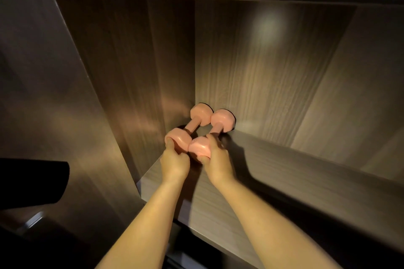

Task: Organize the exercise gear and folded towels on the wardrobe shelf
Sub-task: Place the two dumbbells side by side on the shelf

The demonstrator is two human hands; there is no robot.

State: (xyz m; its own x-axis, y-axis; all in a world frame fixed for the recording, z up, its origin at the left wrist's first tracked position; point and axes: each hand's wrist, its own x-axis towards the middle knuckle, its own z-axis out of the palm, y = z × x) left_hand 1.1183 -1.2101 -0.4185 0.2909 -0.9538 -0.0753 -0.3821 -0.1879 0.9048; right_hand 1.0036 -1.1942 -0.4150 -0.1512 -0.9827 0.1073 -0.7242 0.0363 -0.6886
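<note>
Working with both arms stretched in over the front edge of the shelf (pixel 284 172). Gripping the near head of the left dumbbell (pixel 192 125) with the left hand (pixel 175 162), fingers curled round its outer side. Gripping the near head of the right dumbbell (pixel 215 129) with the right hand (pixel 216 159), thumb underneath and fingers over the top. Holding the two near heads together, side by side, toward the shelf's back left corner.

Further in, pointing both handles at the back edge, with the far heads touching each other and sitting just beside or against the back panel (pixel 262 61). Too dark there to tell contact. Likewise unable to tell any gap between the left dumbbell and the side panel (pixel 131 72).

Probably squaring the pair into that corner. Worth sliding rather than lifting, pushing both ends evenly for parallel handles, and easing off on meeting the back panel. Also worth checking for rolling on the rounded heads before letting go. Leaving the long stretch of shelf toward the right edge for towels seems sensible, none showing here.
</note>
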